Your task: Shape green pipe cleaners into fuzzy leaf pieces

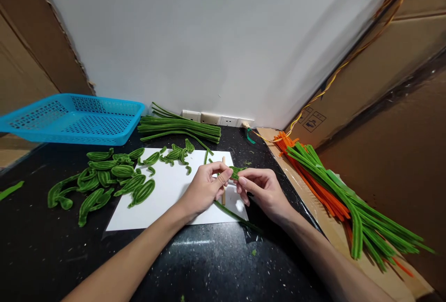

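Observation:
Between my two hands is a small green fuzzy leaf shape (236, 172), pinched at both ends. My left hand (209, 185) grips its left end with thumb and finger. The right end sits between the thumb and finger of my right hand (263, 190). Below the hands, a thin wooden stick (224, 195) and a green fuzzy stem (234, 214) lie on a white sheet (167, 209). Several finished-looking green leaf shapes (122, 171) are piled to the left, partly on the sheet.
A blue perforated basket (101, 123) stands at the back left. A bundle of green stems (181, 128) lies by the wall sockets (210, 118). Green strips (348, 200) and orange strips (324, 195) rest on cardboard at the right, beside boxes (390, 121).

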Demonstrator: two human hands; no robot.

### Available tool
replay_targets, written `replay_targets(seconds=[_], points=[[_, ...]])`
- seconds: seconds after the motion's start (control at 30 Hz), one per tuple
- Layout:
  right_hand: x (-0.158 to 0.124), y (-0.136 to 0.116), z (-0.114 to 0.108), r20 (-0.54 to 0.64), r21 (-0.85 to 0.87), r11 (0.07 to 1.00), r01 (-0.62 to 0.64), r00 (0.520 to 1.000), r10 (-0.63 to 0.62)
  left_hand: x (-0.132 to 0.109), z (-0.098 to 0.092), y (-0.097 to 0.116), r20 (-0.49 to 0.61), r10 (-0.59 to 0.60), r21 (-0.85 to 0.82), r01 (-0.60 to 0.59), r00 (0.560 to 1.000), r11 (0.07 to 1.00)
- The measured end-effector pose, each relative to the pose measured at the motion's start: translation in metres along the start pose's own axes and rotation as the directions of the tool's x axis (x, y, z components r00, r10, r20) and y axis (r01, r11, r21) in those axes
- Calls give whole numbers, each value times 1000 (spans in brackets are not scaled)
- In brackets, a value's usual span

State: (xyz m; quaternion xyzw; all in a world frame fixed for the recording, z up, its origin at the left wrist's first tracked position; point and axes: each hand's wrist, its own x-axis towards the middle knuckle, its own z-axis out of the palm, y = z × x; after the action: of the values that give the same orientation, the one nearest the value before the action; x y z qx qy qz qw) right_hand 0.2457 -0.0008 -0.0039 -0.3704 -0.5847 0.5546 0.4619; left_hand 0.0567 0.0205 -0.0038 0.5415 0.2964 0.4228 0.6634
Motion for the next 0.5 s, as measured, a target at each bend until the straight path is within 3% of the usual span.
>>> replay_targets(seconds=[0.27, 0.5], points=[[1, -5, 4, -97, -148, 989, 16, 995, -31, 2, -3, -3, -57, 25, -26, -26, 998, 999], [1, -5, 4, -109, -194, 981, 16, 993, -38, -2, 2, -1, -74, -3, -26, 1, 997, 1000]])
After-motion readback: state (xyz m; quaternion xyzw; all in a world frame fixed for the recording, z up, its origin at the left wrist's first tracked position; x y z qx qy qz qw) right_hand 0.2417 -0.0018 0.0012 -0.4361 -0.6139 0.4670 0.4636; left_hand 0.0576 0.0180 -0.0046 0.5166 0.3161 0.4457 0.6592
